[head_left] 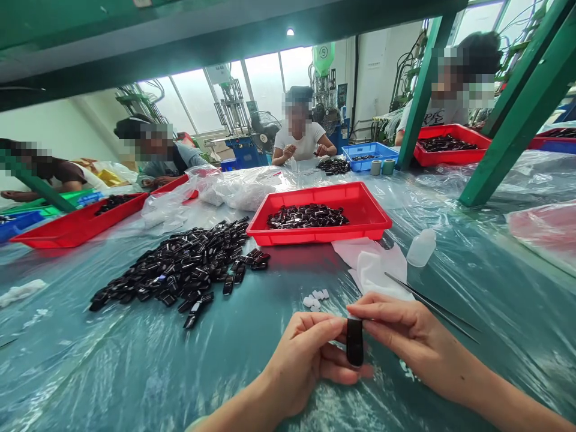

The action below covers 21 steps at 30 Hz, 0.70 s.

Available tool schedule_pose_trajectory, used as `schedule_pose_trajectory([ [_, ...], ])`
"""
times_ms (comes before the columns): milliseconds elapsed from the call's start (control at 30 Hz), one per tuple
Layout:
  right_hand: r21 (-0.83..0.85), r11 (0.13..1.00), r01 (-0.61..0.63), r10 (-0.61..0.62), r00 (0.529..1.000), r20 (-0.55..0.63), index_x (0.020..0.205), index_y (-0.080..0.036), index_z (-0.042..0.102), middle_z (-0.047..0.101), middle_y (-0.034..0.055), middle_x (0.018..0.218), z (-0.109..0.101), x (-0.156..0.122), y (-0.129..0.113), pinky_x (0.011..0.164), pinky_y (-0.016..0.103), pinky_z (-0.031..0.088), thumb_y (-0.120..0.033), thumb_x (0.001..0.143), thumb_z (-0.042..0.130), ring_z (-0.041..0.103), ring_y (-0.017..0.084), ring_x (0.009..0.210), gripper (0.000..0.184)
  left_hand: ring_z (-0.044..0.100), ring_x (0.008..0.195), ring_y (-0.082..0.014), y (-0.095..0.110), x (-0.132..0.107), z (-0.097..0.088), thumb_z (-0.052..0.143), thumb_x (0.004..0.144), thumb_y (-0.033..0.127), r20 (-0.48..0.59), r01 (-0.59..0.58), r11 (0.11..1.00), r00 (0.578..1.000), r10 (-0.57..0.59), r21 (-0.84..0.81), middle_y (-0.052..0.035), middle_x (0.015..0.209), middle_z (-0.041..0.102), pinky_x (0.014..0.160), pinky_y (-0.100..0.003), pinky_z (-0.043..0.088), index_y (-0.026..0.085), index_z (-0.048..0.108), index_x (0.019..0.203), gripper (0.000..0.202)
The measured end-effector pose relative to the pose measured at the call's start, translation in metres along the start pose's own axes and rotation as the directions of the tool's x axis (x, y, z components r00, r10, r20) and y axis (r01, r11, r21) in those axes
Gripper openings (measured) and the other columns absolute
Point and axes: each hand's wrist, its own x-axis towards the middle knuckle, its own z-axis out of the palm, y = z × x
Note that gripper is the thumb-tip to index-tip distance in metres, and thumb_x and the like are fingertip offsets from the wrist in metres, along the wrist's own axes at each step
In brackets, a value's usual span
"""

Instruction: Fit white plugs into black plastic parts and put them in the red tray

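Note:
Between my two hands is a small glossy black plastic piece (354,342), rounded at its lower end and held upright. My left hand (310,354) grips it from the left, thumb near its upper edge and fingers behind it. My right hand (414,336) pinches near its top edge; whether a smaller item sits in that pinch is hidden. Just beyond my hands lie several small white pieces (315,299). A large heap of similar black pieces (180,261) spreads to the left. Metal tweezers (434,307) rest beside my right hand, over white cloths (378,270).
A red tray (319,236) with black pieces stands ahead. To its right is a white plastic bottle (422,247). Green posts (517,114) rise at right, under a green overhead beam (225,45). Clear plastic sheeting covers the table (157,372). Several people work across it.

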Motion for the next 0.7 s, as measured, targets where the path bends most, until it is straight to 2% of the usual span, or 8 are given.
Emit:
schedule_pose_trajectory([
  [300,-0.094,0.995,-0.013,0.008,0.998,-0.059,0.088,-0.018,0.067,0.062,0.0044,0.084,-0.003,-0.002,-0.003,0.068,0.027,0.048,-0.027,0.087,0.048,0.058,0.016,0.078,0.022,0.07,0.063,-0.0206,-0.002,0.0,0.002,0.064,0.074,0.033,-0.006,-0.011,0.998,1.0,0.011,0.061,-0.0117,0.075,0.07,0.047,-0.015,0.049,0.007,0.07,0.082,0.028],
  [400,-0.206,0.976,-0.071,0.042,0.989,-0.143,0.086,-0.019,0.065,0.064,0.0038,0.08,-0.008,-0.001,-0.002,0.064,0.027,0.047,-0.029,0.085,0.049,0.058,0.016,0.074,0.019,0.069,0.06,-0.0182,0.0,0.001,0.002,0.069,0.07,0.03,-0.033,-0.024,0.994,0.999,0.028,0.109,-0.0094,0.072,0.07,0.046,-0.014,0.047,0.009,0.07,0.076,0.023],
  [467,-0.355,0.928,-0.111,0.045,0.981,-0.189,0.078,-0.019,0.063,0.061,0.0017,0.069,-0.013,-0.001,-0.002,0.056,0.027,0.043,-0.026,0.083,0.05,0.054,0.015,0.063,0.015,0.069,0.06,-0.0174,0.0,0.002,0.001,0.071,0.068,0.03,-0.058,-0.041,0.993,0.997,0.047,0.111,-0.0079,0.069,0.07,0.046,-0.015,0.047,0.01,0.069,0.074,0.021],
  [533,-0.505,0.854,-0.125,0.051,0.986,-0.157,0.066,-0.02,0.059,0.057,-0.0004,0.059,-0.02,-0.001,-0.002,0.05,0.026,0.038,-0.02,0.078,0.051,0.05,0.013,0.055,0.014,0.067,0.06,-0.0164,0.001,0.003,0.001,0.072,0.067,0.03,-0.089,-0.068,0.991,0.993,0.079,0.115,-0.0081,0.066,0.07,0.05,-0.017,0.048,0.01,0.068,0.072,0.021],
  [633,-0.671,0.728,-0.138,0.14,0.989,-0.051,0.056,-0.019,0.056,0.057,0.0005,0.06,-0.025,-0.003,0.002,0.051,0.026,0.036,-0.014,0.072,0.052,0.051,0.014,0.055,0.017,0.065,0.062,-0.0148,0.003,0.001,0.001,0.074,0.064,0.03,-0.137,-0.119,0.984,0.981,0.137,0.131,-0.0092,0.065,0.071,0.06,-0.021,0.049,0.009,0.068,0.07,0.022],
  [700,-0.751,0.643,-0.151,0.194,0.98,-0.03,0.054,-0.019,0.056,0.058,0.0023,0.066,-0.023,-0.005,0.007,0.054,0.028,0.038,-0.015,0.071,0.052,0.053,0.016,0.059,0.018,0.062,0.059,-0.0123,0.004,0.001,0.001,0.074,0.064,0.028,-0.162,-0.139,0.978,0.973,0.164,0.154,-0.0093,0.066,0.071,0.058,-0.019,0.046,0.009,0.069,0.07,0.021],
])
